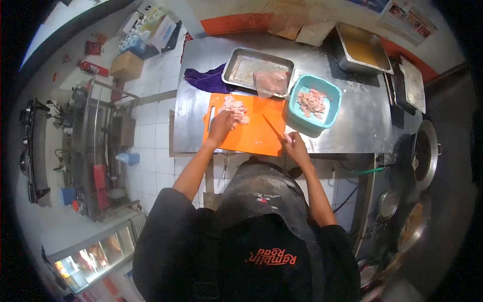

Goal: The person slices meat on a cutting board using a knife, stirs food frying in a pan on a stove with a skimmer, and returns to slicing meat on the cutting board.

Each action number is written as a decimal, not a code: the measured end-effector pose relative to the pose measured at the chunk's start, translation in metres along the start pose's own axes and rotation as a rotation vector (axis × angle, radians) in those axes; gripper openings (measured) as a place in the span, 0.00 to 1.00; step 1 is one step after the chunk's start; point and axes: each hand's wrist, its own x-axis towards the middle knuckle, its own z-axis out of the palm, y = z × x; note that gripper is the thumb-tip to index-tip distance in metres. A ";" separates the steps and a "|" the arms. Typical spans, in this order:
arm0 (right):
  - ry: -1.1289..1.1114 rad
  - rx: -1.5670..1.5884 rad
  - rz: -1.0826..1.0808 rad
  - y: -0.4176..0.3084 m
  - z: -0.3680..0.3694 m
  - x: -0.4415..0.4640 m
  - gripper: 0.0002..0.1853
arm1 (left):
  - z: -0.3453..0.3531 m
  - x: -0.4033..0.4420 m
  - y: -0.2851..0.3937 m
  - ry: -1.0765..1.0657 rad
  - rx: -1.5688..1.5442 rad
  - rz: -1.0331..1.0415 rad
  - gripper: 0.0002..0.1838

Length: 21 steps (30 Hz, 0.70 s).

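Observation:
Pale raw meat (234, 108) lies at the upper left of an orange cutting board (256, 138). My left hand (222, 126) is on the near edge of this meat, fingers bent against it; whether they pinch a piece is too small to tell. At the board's right side my right hand (295, 146) is closed round the handle of a knife (273, 126), whose blade points up and left over the board. A turquoise basin (330, 118) with cut meat pieces (312, 103) stands to the right of the board.
Behind the board sits a metal tray (241, 63) with a plastic bag of meat (271, 82) at its right end. A purple cloth (205, 79) lies left of it. A deep metal pan of yellowish liquid (362, 48) stands at the back right, near a wok (426, 153).

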 end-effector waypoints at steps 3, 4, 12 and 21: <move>0.030 0.003 0.039 0.012 -0.011 -0.023 0.17 | -0.026 0.004 -0.016 0.075 -0.227 -0.182 0.11; 0.076 -0.029 0.034 0.008 -0.011 -0.028 0.17 | -0.034 0.007 -0.009 0.075 -0.231 -0.180 0.11; 0.268 -0.007 0.080 -0.010 -0.007 -0.066 0.15 | -0.017 0.010 0.057 0.066 -0.744 -0.158 0.14; 0.150 -0.017 0.136 -0.021 0.058 -0.089 0.17 | 0.048 -0.052 0.002 -0.250 -0.325 0.090 0.10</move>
